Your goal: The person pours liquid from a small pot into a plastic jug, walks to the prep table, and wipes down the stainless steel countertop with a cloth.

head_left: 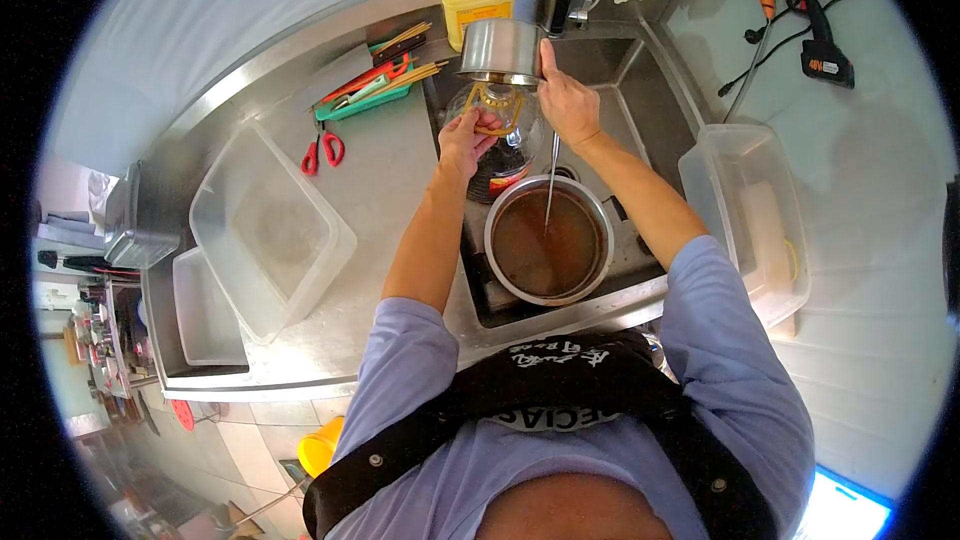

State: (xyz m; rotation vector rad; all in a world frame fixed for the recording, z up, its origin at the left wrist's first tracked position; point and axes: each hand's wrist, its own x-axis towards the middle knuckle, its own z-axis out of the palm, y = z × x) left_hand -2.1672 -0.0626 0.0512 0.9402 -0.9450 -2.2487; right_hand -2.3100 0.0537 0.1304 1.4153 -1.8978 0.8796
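Note:
My right hand point(569, 105) is closed on the side of a steel pot point(500, 48), held over a clear plastic jug point(531, 128). At the jug's neck my left hand point(466, 143) grips its yellow handle point(517, 112). The jug stands in the sink, with something dark showing low in it. Whether anything is flowing from the steel pot cannot be made out. Nearer to me in the sink is a round metal pot point(490, 250) of brown liquid. A long thin metal utensil handle point(553, 175) rises from that liquid.
Large translucent tubs point(330, 230) lie on the left steel counter. Red-handled scissors point(322, 150) and a green basket point(370, 103) of utensils sit behind them. A yellow pump bottle point(477, 2) and a faucet point(582, 12) stand at the back. Another plastic tub point(715, 175) is right of the sink.

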